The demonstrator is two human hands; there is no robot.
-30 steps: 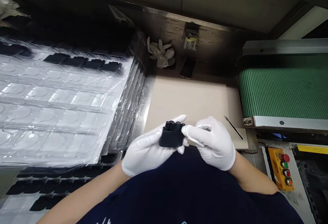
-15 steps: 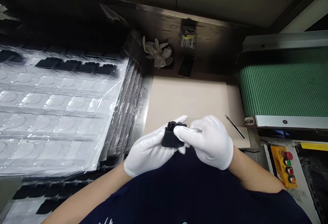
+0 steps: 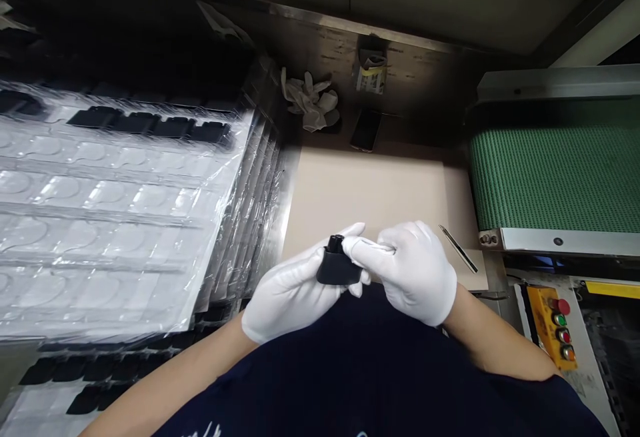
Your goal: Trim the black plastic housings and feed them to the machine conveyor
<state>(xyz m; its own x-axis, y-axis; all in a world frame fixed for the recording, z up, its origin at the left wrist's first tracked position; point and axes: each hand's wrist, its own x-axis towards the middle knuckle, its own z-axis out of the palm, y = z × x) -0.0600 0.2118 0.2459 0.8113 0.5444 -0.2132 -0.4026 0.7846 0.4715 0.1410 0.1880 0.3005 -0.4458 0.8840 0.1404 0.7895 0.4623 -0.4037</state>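
In white gloves, both my hands meet low in the middle of the head view. My left hand (image 3: 293, 290) is closed around a small black plastic part (image 3: 340, 269), which has short dark posts standing up along its top edge. The thumb rests on the part's left side, with fingertips showing behind and at its right. My right hand (image 3: 413, 267) is curled, its thumb touching the part's upper right corner. Whatever lies pinched in that hand, if anything, is hidden by the glove.
Stacked clear plastic trays (image 3: 150, 224) stand at left, black parts (image 3: 143, 124) in the top one. A beige board (image 3: 370, 184) covers the bench, bearing a pen (image 3: 457, 248) and phone (image 3: 366, 130). Crumpled gloves (image 3: 313, 100) lie behind. A green conveyor (image 3: 555, 177) and button box (image 3: 553, 327) are at right.
My right thumb has lifted and shifted slightly over the top edge of the black part, covering its right-hand posts. The left hand keeps its hold.
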